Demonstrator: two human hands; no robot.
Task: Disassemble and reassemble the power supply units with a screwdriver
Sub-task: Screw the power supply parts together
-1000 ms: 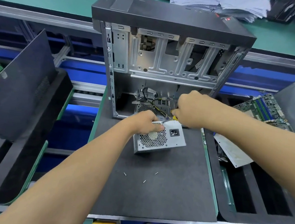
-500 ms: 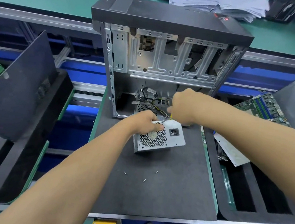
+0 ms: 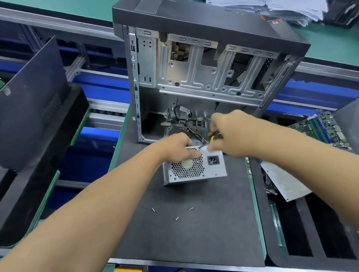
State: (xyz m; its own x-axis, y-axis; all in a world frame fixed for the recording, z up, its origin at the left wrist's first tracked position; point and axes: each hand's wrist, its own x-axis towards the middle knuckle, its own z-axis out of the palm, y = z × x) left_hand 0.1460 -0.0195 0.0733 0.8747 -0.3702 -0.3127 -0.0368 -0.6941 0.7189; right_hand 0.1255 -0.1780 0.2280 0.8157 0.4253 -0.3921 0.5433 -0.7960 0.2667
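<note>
Fingers (image 3: pixel 191 153) of left hand (image 3: pixel 176 147) grip perforated metal power supply (image 3: pixel 195 169); right hand (image 3: pixel 230 135) holds screwdriver (image 3: pixel 210 141).

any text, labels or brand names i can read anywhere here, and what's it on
No text can be read.
Computer case: a small red mark at its top right corner, blurred.
Power supply unit: no label on the faces in view.
Circuit board: any print is too small to read.
Paper stack: print blurred.
</note>
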